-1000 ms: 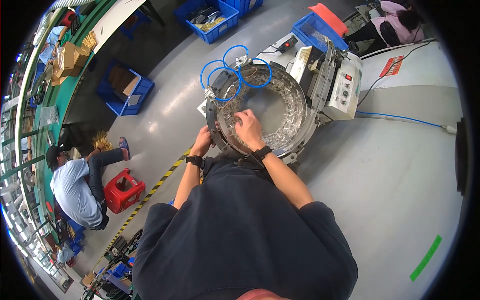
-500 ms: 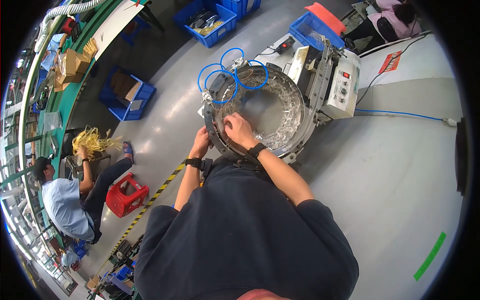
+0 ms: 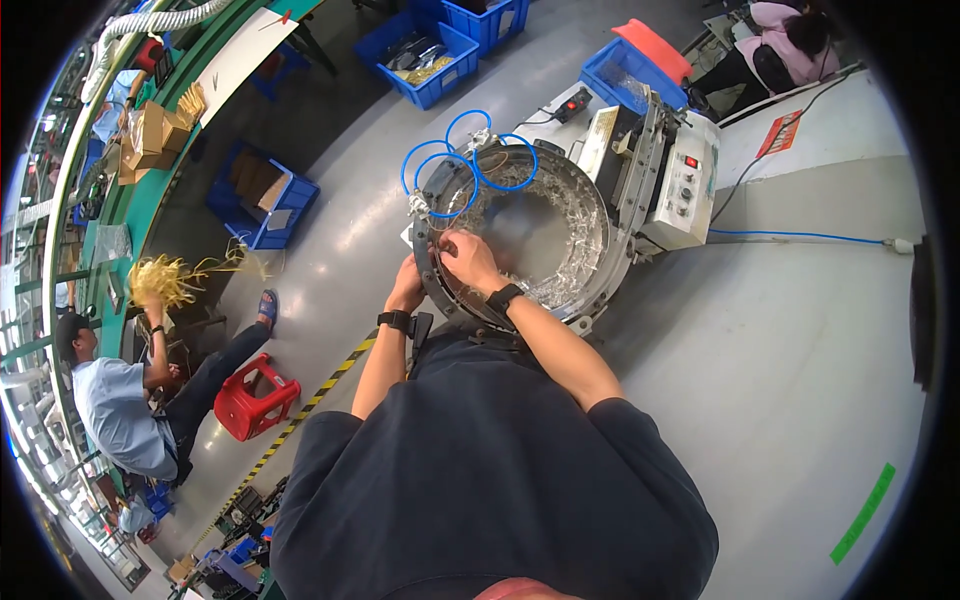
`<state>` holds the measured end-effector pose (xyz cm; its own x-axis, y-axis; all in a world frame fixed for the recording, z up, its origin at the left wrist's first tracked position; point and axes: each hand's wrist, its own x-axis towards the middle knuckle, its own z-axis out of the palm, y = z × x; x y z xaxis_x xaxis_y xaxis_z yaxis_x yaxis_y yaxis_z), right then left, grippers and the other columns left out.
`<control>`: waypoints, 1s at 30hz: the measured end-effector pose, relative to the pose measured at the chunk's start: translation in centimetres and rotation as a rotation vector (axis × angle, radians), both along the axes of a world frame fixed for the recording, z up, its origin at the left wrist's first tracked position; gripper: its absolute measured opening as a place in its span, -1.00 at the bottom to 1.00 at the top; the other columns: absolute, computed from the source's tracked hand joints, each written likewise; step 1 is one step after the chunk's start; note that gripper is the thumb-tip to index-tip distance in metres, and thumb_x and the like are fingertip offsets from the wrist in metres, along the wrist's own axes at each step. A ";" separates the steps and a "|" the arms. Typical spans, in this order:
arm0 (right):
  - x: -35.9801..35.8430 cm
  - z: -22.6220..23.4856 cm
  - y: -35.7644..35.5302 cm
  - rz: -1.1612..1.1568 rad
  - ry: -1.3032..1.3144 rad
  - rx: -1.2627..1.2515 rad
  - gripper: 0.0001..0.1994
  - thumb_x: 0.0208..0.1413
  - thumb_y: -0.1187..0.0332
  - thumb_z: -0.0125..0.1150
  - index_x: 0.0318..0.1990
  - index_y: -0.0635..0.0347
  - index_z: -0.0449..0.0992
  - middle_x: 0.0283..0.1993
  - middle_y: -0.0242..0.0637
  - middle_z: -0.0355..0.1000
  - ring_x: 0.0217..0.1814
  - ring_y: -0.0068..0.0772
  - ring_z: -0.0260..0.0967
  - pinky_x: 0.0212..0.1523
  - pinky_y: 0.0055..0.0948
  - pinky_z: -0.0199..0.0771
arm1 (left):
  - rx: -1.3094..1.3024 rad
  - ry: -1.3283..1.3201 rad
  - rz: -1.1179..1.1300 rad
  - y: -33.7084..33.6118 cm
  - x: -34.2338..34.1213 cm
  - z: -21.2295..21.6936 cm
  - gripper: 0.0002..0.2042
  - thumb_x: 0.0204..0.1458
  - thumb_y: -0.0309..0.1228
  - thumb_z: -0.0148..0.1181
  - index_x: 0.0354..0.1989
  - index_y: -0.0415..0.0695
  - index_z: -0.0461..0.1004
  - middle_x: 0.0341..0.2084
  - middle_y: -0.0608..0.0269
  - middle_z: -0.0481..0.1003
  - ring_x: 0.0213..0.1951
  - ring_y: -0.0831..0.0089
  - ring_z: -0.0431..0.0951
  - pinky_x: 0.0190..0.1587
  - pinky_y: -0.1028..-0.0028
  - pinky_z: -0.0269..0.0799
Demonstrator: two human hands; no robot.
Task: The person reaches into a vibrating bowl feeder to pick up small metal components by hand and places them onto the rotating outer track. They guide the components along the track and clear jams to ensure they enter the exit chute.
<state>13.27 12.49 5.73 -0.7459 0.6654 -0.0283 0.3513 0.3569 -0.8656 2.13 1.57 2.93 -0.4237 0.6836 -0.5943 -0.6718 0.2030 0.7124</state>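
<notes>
A round metal vibratory feeder bowl (image 3: 605, 215) stands in front of me, with many small shiny clear pieces (image 3: 575, 250) heaped round its inside. My right hand (image 3: 468, 262) reaches over the near left rim. Its fingers are bent and drawn together at the inner left wall; whatever is between the fingertips is too small to make out. Against the outside of the same rim is my left hand (image 3: 405, 287), its fingers largely hidden by the rim and the other hand. Blue air tubes (image 3: 410, 165) loop above the bowl's far left side.
Right of the bowl are a metal track (image 3: 648, 150) and a white control box (image 3: 685, 185). Blue bins (image 3: 265, 205) stand on the floor at left and behind. A red stool (image 3: 258, 397) is at left, near a seated co-worker (image 3: 120, 405) holding yellow strands (image 3: 165, 280).
My right hand has shifted slightly left, closer to the bowl's wall. My left hand stays by the rim. The co-worker at left has raised the yellow strands.
</notes>
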 end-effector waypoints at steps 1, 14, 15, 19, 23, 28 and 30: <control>0.0 -0.3 0.0 0.017 -0.032 0.024 -0.77 -0.07 0.37 0.18 -0.20 0.16 0.51 -0.28 -0.13 0.47 -0.27 -0.03 0.45 -0.23 -0.15 0.45 | 0.018 0.005 -0.037 -0.3 -0.3 -1.1 -0.82 0.21 -0.31 0.09 -0.11 -0.10 0.49 -0.51 0.44 0.48 -0.52 0.65 0.43 -0.52 0.62 0.30; 0.0 1.7 0.3 -0.083 -0.025 0.039 -0.74 -0.08 0.37 0.16 -0.16 0.12 0.49 -0.27 -0.04 0.45 -0.18 0.06 0.44 -0.19 -0.07 0.44 | -0.027 0.060 -0.181 -1.0 -1.3 0.9 -0.80 0.21 -0.29 0.09 -0.13 -0.10 0.53 -0.45 0.43 0.52 -0.49 0.70 0.45 -0.50 0.64 0.31; 0.0 1.4 0.4 -0.070 -0.025 0.007 -0.73 -0.08 0.36 0.16 -0.16 0.12 0.49 -0.29 -0.04 0.45 -0.19 0.06 0.44 -0.19 -0.08 0.44 | 0.002 0.079 -0.137 -0.7 -1.1 1.4 -0.80 0.21 -0.28 0.10 -0.14 -0.10 0.54 -0.46 0.44 0.52 -0.49 0.70 0.45 -0.52 0.64 0.30; -0.6 0.2 0.3 -0.019 -0.007 -0.046 -0.73 -0.07 0.35 0.17 -0.16 0.12 0.50 -0.34 -0.06 0.45 -0.23 0.05 0.43 -0.20 -0.09 0.45 | -0.006 0.028 -0.089 -0.2 -1.5 -1.0 -0.79 0.21 -0.28 0.10 -0.11 -0.10 0.54 -0.44 0.46 0.53 -0.53 0.69 0.45 -0.56 0.62 0.29; 0.0 -1.3 0.0 -0.021 0.000 -0.015 -0.72 -0.07 0.34 0.19 -0.15 0.14 0.51 -0.41 -0.10 0.44 -0.32 -0.02 0.43 -0.26 -0.15 0.44 | -0.024 -0.016 -0.179 -0.6 -0.8 -0.2 -0.79 0.22 -0.29 0.09 -0.09 -0.10 0.53 -0.44 0.48 0.52 -0.57 0.68 0.43 -0.60 0.60 0.28; 0.0 0.5 -0.1 -0.099 0.022 -0.066 -0.77 -0.09 0.34 0.20 -0.22 0.15 0.54 -0.44 -0.13 0.45 -0.37 -0.07 0.44 -0.33 -0.20 0.43 | -0.060 -0.070 -0.311 -1.7 -1.5 0.2 -0.80 0.22 -0.28 0.09 -0.11 -0.10 0.52 -0.44 0.49 0.51 -0.57 0.68 0.42 -0.60 0.59 0.28; -0.1 1.0 -0.1 -0.129 0.038 -0.105 -0.79 -0.09 0.33 0.20 -0.26 0.14 0.54 -0.43 -0.12 0.46 -0.34 -0.03 0.45 -0.32 -0.17 0.43 | -0.029 -0.075 -0.201 -1.4 -1.4 0.2 -0.81 0.22 -0.27 0.09 -0.14 -0.09 0.53 -0.47 0.49 0.50 -0.58 0.69 0.41 -0.62 0.62 0.24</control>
<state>13.19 12.37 6.68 -0.6567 0.7503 -0.0761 0.3544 0.2179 -0.9093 0.75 0.17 3.13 -0.2344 0.7317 -0.6401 -0.6668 0.3581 0.6535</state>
